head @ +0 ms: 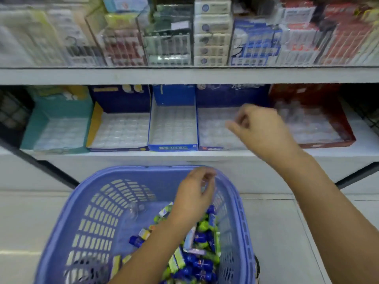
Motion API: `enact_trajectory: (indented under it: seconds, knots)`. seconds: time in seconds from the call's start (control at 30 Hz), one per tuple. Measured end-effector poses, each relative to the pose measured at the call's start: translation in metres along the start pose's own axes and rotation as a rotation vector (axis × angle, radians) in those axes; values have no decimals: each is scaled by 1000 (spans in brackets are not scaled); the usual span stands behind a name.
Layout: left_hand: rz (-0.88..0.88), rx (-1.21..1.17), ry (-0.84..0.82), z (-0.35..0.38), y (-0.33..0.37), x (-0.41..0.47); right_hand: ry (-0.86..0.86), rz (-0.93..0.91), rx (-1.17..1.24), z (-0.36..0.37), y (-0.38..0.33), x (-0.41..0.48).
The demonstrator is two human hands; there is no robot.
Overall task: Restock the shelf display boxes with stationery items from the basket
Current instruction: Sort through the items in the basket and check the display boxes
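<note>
Five display boxes (173, 148) noted side by side on the lower shelf (184, 155): teal, navy, blue, navy and red, each lined with a clear cell tray (121, 130). Found small blue and green stationery items (202, 261) heaped in the purple basket (98, 212) on the floor (30, 222) below. Saw the left hand (194, 193) above that heap, fingers curled; could not tell its hold through blur. Saw the right hand (260, 130) over the fourth box, loosely curled, grasp likewise unclear.

display boxes (173, 148): tops open at front | upper shelf (184, 75): overhangs their backs | basket (67, 212): left side free
</note>
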State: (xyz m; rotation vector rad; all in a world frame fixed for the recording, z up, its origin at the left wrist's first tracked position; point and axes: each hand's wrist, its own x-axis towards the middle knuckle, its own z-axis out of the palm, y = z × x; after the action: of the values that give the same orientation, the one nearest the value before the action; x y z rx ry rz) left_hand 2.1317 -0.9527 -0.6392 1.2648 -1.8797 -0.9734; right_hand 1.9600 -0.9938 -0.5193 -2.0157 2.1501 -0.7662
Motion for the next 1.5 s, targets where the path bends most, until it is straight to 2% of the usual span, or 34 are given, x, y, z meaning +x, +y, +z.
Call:
enact_trajectory:
  seconds: [0.13, 0.17, 0.23, 0.4, 0.5, 0.7, 0.87, 1.0, 1.07, 1.13, 1.23, 1.4, 1.5]
  knots:
    - [-533, 201, 34, -56, -94, -44, -691, -321, 14, 82, -71, -39]
    - [-645, 261, 15, -67, -116, -50, -814, -332, 25, 107, -77, -46]
    - [-800, 293, -24, -83, -151, -59, -937, -291, 9, 159, -79, -57]
    - [-1010, 226, 35, -85, -207, -66, -913, -125, 9, 270, -75, -86]
    - [-1124, 38, 170, -75, -226, -64, -895, -67, -5, 315, -80, -98]
    - [-1166, 34, 253, -63, -244, -54, -845, -282, -252, 370, -103, -108]
    - [-1193, -21, 256, -62, -249, -55, -681, -351, -478, 375, -112, -108]
    - [-1191, -15, 193, -67, -247, -50, -795, -115, -237, 380, -109, -103]
    - [-1145, 22, 129, -73, -241, -47, -780, 94, -69, 368, -107, -99]
    - [-1066, -32, 88, -78, -234, -45, -739, 228, 132, 344, -103, -94]
    - [-1049, -179, 63, -87, -215, -43, -658, 296, 407, 297, -89, -89]
    - [-968, -434, 69, -98, -149, -38, -569, 391, 1167, 199, -66, -84]
    - [-804, -580, 17, -97, -83, -25, -399, 353, 1363, 141, -46, -76]
